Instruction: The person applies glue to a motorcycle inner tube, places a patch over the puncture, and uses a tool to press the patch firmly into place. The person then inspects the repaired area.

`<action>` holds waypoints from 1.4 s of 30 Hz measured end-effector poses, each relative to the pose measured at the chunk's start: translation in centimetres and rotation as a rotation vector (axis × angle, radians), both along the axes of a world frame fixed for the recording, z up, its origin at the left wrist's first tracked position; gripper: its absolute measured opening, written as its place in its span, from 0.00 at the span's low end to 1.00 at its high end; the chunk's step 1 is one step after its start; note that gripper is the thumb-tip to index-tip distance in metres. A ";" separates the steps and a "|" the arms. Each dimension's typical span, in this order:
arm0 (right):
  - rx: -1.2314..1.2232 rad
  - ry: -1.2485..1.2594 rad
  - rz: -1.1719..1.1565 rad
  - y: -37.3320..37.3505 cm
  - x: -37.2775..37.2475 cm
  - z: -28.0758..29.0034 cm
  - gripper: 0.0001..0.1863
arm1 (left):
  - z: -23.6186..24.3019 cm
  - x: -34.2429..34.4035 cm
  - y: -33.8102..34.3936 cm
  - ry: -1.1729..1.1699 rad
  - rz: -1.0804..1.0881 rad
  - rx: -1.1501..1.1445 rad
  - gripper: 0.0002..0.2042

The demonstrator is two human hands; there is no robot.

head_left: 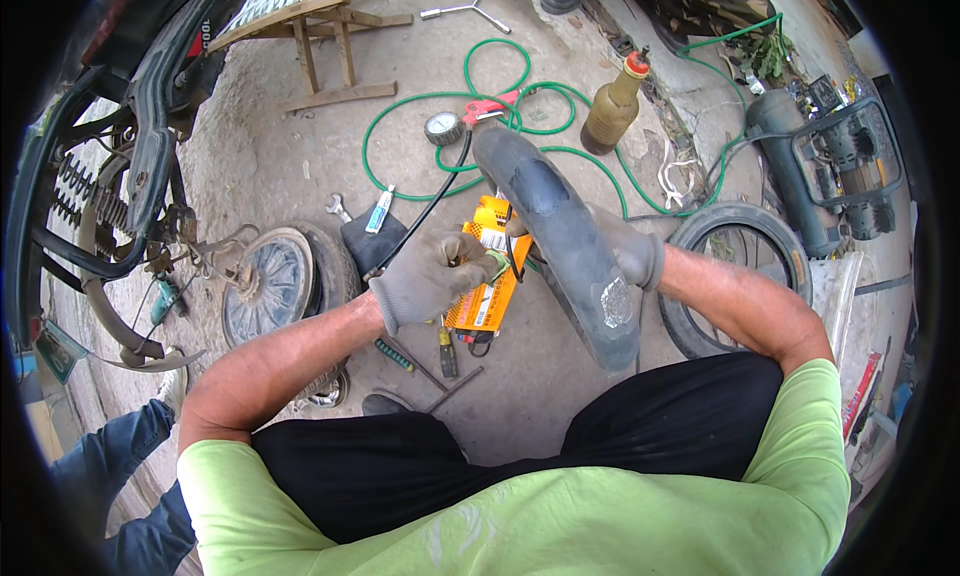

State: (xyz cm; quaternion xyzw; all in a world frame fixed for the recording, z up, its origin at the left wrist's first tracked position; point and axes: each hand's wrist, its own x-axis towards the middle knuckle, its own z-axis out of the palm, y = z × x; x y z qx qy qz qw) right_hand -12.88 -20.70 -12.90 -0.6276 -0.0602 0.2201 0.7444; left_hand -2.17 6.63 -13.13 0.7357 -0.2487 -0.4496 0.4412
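Note:
A dark grey inner tube [560, 216], partly puffed up, hangs in front of me. It has a darker black area near its top and a whitish roughened spot lower down. My right hand [625, 248], in a grey glove, grips the tube from its right side, with most fingers hidden behind it. To the left, my left hand [432, 274], also gloved, has its fingers closed beside a small green and white scrap. What exactly they pinch is unclear. Below and behind the hands is a yellow-orange box [485, 304].
A green hose [375, 126] with a red-handled pressure gauge [443, 128] curls beyond, near a brown bottle [612, 106]. A wheel [268, 286] lies left, a tyre [735, 271] and air tank [790, 166] right. Close by are a screwdriver [447, 351] and glue tube [380, 211].

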 end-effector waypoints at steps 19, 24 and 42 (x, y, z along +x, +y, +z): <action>0.028 -0.054 0.014 -1.6 -0.3 -4.8 0.36 | -11.3 6.1 6.2 -0.214 -0.196 0.299 0.09; 0.317 0.278 -0.045 -1.1 0.3 -3.9 0.38 | -8.7 6.5 5.6 -0.548 -0.197 0.351 0.11; -0.197 0.201 0.094 1.3 -1.1 -0.7 0.33 | -2.9 3.0 1.2 0.263 -0.183 -0.319 0.14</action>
